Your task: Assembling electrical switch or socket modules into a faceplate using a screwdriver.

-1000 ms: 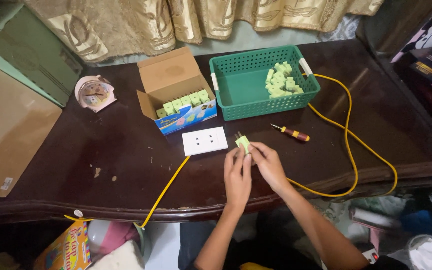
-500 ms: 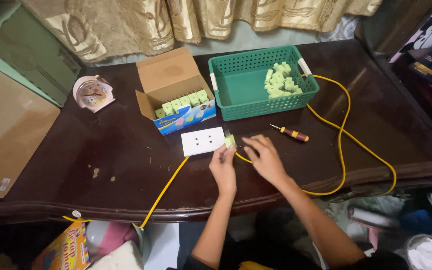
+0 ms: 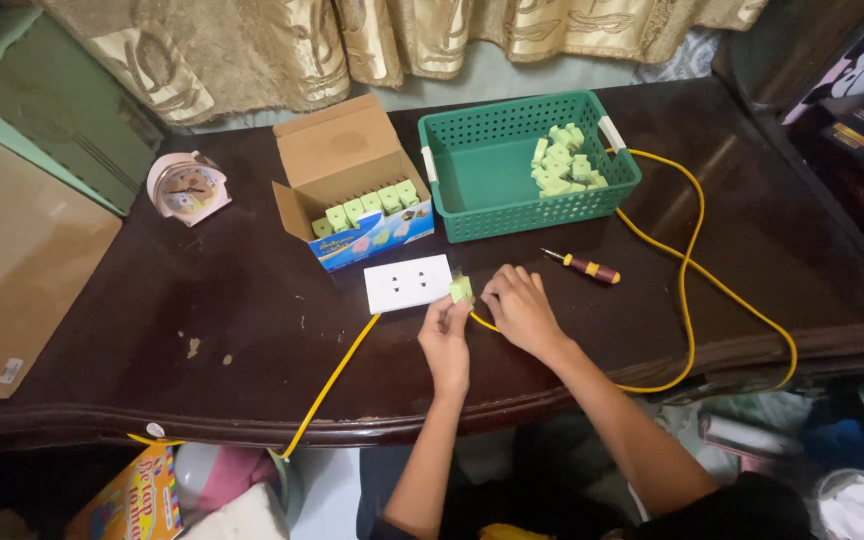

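A small pale green plug [image 3: 462, 289] is pinched in the fingertips of my left hand [image 3: 445, 335], right at the right edge of a white outlet plate [image 3: 408, 282] lying on the dark wooden table [image 3: 202, 330]. My right hand [image 3: 520, 305] rests just right of the plug, fingers curled on the table over a yellow cable [image 3: 687, 270]. The cable runs under my hands and loops far right.
An open cardboard box [image 3: 352, 190] holds a row of green plugs. A green plastic basket [image 3: 527, 165] has several more plugs in its right corner. A small screwdriver [image 3: 582, 266] lies right of my hands. A pink clock [image 3: 188, 187] sits at the left.
My left hand has carried the green plug leftward to the outlet plate's edge. My right hand let go of it and now rests beside it.
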